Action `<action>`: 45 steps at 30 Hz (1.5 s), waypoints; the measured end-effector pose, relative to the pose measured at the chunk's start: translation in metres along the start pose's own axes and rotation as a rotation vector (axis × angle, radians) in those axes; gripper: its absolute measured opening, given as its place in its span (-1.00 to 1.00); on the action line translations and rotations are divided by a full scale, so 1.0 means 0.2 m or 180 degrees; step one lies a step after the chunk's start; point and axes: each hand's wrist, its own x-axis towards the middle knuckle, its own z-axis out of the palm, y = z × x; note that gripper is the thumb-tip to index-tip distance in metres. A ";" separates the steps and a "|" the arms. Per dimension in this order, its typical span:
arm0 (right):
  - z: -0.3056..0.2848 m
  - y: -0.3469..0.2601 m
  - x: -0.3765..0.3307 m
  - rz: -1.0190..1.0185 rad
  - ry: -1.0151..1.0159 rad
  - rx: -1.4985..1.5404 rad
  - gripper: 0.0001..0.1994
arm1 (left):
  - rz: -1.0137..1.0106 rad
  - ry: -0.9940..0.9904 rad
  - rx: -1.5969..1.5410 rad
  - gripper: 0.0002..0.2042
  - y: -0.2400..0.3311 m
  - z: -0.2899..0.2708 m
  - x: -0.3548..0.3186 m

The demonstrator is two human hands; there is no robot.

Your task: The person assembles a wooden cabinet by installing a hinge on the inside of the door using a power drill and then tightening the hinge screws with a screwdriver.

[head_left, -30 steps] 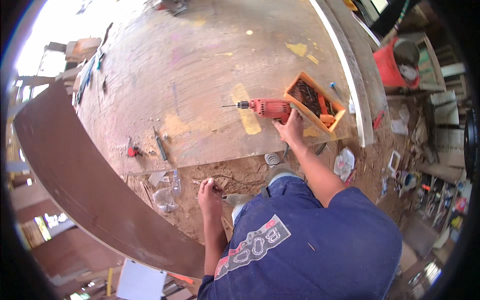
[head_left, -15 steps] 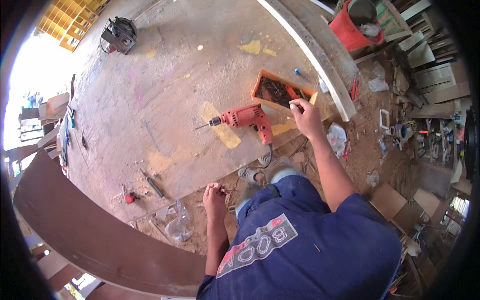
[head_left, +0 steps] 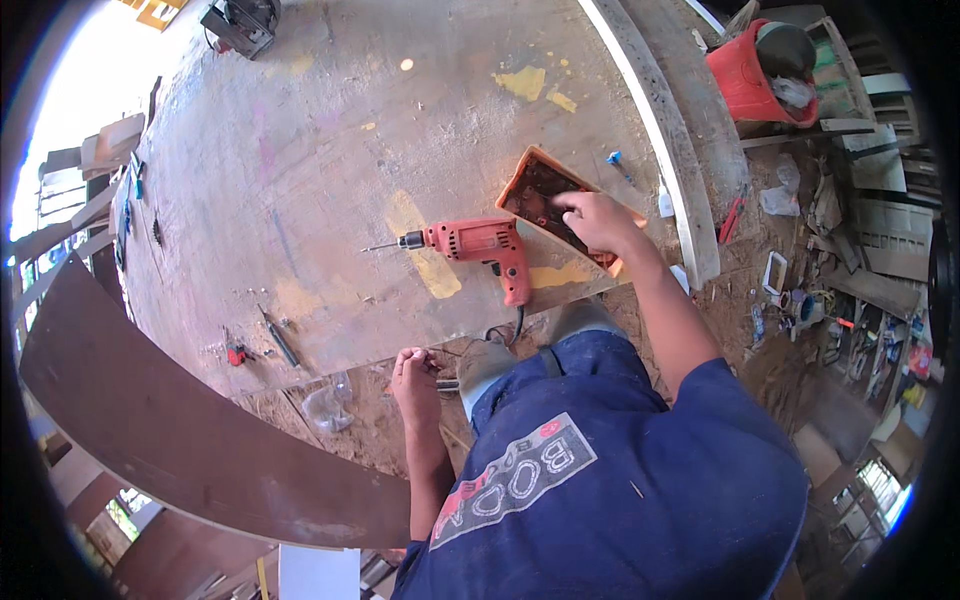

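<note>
My right hand (head_left: 596, 222) reaches into an orange rectangular box (head_left: 522, 182), its index finger stretched out over the dark small pieces inside. The other fingers are partly hidden, and I see nothing held in them. Beside the box, a red corded power drill (head_left: 480, 240) lies on its side on the worktable (head_left: 330, 180), its bit pointing left. My left hand (head_left: 415, 375) is closed just off the table's near edge. Its fingers are curled around something small and dark that I cannot make out.
A blue-handled tool (head_left: 615, 160) lies beyond the box, near a long pale strip (head_left: 640, 85). Farther right stands a red bucket (head_left: 745, 75). A pencil-like dark tool (head_left: 280, 338) and a small red item (head_left: 236, 355) lie front left. A curved brown panel (head_left: 190, 430) fills the lower left.
My right hand has come down from above the box's near end into it, and its index finger has stretched out. The box is tilted differently. My view has shifted; the left hand stays closed.
</note>
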 end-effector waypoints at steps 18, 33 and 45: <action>-0.29 0.15 -0.08 0.0260 -0.0945 -0.0156 -0.61 | 0.0046 0.0232 -0.0228 -0.94 -0.17 0.50 -0.01; 0.00 0.05 0.11 -0.0389 -0.0023 -0.0293 -0.78 | 0.0069 0.0153 -0.0365 -0.94 -0.20 0.59 0.03; -0.08 0.05 0.12 -0.0287 -0.0207 -0.0266 -0.39 | 0.0067 0.0286 -0.0227 -0.94 -0.20 0.57 -0.02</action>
